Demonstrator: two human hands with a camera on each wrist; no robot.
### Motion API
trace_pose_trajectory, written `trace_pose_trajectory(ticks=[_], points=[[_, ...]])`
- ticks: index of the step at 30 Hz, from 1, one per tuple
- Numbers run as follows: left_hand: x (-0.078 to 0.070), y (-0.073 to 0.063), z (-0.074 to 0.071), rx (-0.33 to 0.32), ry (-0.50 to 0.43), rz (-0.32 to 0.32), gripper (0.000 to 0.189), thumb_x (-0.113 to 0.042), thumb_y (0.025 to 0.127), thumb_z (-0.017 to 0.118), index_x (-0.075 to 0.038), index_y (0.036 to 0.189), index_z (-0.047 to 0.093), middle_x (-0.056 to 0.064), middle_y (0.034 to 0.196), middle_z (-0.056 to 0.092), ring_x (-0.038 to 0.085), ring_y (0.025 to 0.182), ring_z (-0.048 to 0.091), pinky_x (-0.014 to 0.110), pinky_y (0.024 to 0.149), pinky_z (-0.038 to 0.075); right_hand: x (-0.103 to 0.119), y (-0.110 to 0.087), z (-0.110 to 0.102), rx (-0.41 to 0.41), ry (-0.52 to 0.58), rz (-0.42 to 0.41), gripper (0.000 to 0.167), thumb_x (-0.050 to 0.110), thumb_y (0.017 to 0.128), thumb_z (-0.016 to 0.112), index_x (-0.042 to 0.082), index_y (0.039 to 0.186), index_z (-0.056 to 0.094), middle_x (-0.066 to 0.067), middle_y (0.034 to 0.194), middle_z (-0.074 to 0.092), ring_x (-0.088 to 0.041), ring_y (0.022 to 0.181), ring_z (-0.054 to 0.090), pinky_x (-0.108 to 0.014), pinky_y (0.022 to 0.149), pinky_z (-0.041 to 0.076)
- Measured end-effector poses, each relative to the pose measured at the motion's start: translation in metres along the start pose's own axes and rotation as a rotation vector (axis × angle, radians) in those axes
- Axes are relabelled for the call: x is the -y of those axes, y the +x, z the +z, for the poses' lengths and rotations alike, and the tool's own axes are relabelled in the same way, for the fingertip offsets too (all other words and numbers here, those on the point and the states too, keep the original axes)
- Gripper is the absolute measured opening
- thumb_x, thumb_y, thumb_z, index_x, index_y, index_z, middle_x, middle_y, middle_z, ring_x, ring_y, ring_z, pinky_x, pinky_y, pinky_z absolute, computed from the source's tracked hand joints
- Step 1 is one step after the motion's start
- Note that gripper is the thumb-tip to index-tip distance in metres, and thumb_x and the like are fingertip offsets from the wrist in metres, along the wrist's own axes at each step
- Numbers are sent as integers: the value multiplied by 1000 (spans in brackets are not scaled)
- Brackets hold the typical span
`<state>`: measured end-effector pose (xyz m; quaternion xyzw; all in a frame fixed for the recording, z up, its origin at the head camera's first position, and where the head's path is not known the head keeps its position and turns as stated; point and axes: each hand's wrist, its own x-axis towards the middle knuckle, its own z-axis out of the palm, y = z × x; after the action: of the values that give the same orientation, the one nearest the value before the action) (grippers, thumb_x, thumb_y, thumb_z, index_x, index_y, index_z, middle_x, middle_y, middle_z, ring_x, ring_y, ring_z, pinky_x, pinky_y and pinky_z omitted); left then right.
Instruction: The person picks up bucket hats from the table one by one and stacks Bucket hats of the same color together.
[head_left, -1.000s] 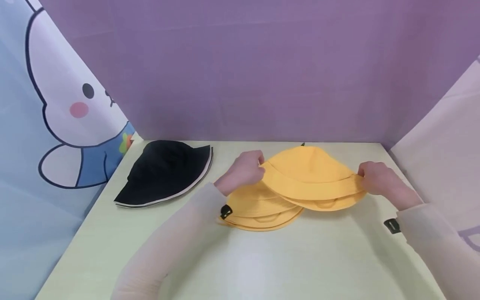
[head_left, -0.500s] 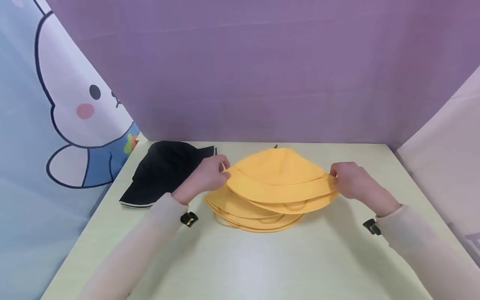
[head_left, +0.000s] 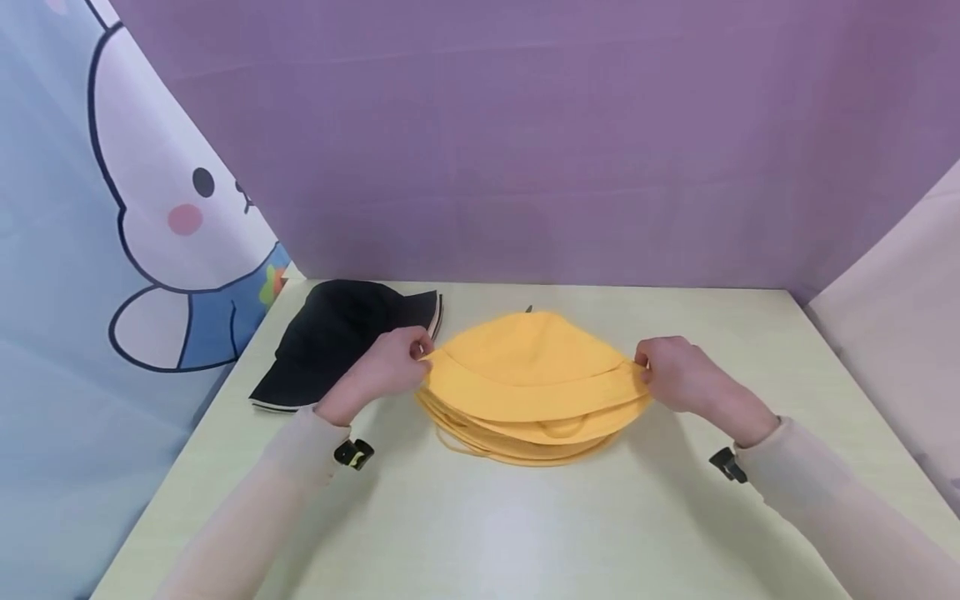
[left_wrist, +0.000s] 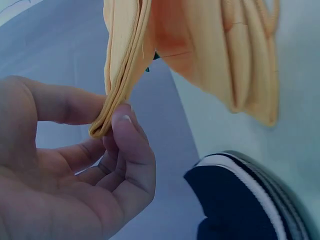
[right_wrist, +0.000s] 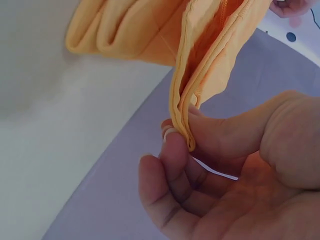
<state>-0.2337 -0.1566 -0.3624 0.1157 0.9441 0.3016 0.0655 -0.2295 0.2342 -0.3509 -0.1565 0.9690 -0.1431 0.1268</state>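
Observation:
A yellow bucket hat (head_left: 525, 358), folded flat, is held by both ends of its brim over more yellow hats (head_left: 517, 454) stacked on the table. My left hand (head_left: 393, 362) pinches the left brim end between thumb and fingers; the left wrist view shows the doubled fabric edge (left_wrist: 117, 85) in that grip. At the opposite end my right hand (head_left: 678, 375) pinches the brim, its folded corner (right_wrist: 187, 125) between thumb and fingertips. In the head view the held hat overlaps most of the stack, hiding its upper part.
Left of the yellow hats lies a black bucket hat (head_left: 341, 333) with white trim, close behind my left hand. A purple cloth (head_left: 525, 150) hangs along the table's far edge. Printed cloth (head_left: 172, 250) borders the left side. A thin cord loop (head_left: 457, 446) sticks out from the stack.
Both hands have carried the yellow hat leftward and lowered it, so it now lines up over the stack instead of sitting off to its right. The grips stay the same.

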Motion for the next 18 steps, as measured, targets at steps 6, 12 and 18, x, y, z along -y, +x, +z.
trace_pose_trajectory(ticks=[6,12,18], points=[[12,0,11,27,-12,-32,17,-2,83,58,-5,99,63,8,85,55,22,71,51,32,62,41,0,3,12,3,30,8,6,0,92,59,0,92,65,-9,85,63,-25,74,56,-37,64,49],[23,4,23,47,-1,-53,17,-2,81,58,-7,97,62,8,86,55,23,73,51,32,61,41,-5,6,26,7,55,16,6,-1,92,59,0,92,65,-10,85,62,-24,72,55,-36,62,47],[31,7,35,75,1,-47,15,-2,79,58,-8,94,61,7,80,55,22,67,51,31,58,40,-13,11,41,11,99,25,7,-2,92,58,-1,93,64,-10,85,62,-23,71,54,-34,61,46]])
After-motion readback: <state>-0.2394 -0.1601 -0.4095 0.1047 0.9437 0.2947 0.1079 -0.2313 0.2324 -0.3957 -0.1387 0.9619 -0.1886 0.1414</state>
